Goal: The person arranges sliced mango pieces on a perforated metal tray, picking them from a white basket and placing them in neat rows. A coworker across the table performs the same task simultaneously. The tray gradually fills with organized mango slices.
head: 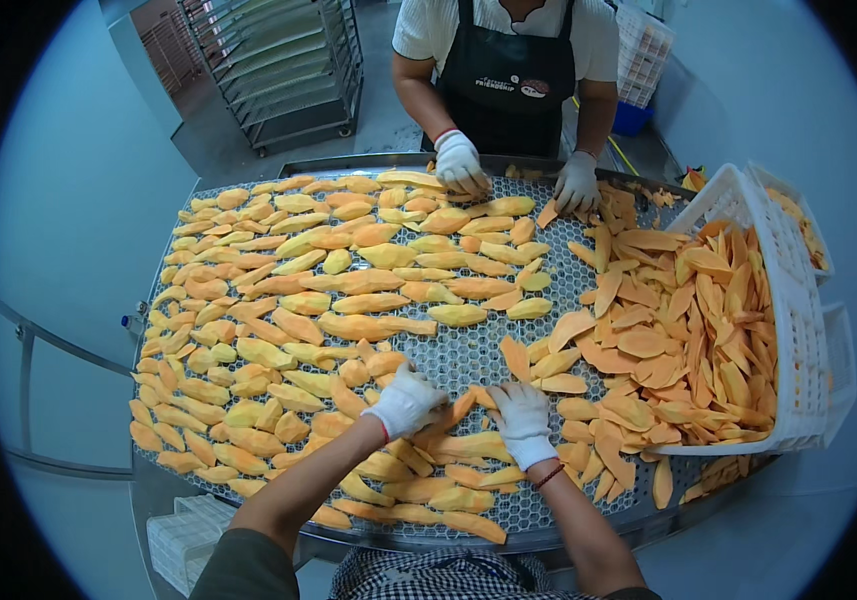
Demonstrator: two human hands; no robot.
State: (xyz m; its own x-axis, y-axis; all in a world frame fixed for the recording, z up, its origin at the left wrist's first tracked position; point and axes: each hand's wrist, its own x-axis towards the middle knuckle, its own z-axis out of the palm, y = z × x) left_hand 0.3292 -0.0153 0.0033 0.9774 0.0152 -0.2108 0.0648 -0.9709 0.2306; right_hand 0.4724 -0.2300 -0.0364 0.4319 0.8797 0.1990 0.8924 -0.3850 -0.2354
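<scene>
My left hand (407,403), in a white knit glove, is low over rows of orange-yellow produce slices (368,304) on a white honeycomb mesh tray (466,352). Its fingers curl down at a narrow orange slice (463,409), and the glove hides whether they grip it. My gloved right hand (524,424) has its fingertips closed on the end of a small slice (481,396), just right of that one. Longer slices (466,445) lie beneath and between the hands. To the right, a loose heap of slices (642,341) spreads from a tipped white plastic basket (792,322).
Across the table a person in a dark apron (507,82) works with a gloved left hand (577,184) and right hand (461,166) at the slices. Behind stands a wheeled tray rack (278,71). White crates (642,56) are stacked at back right; another crate (186,540) stands low at left.
</scene>
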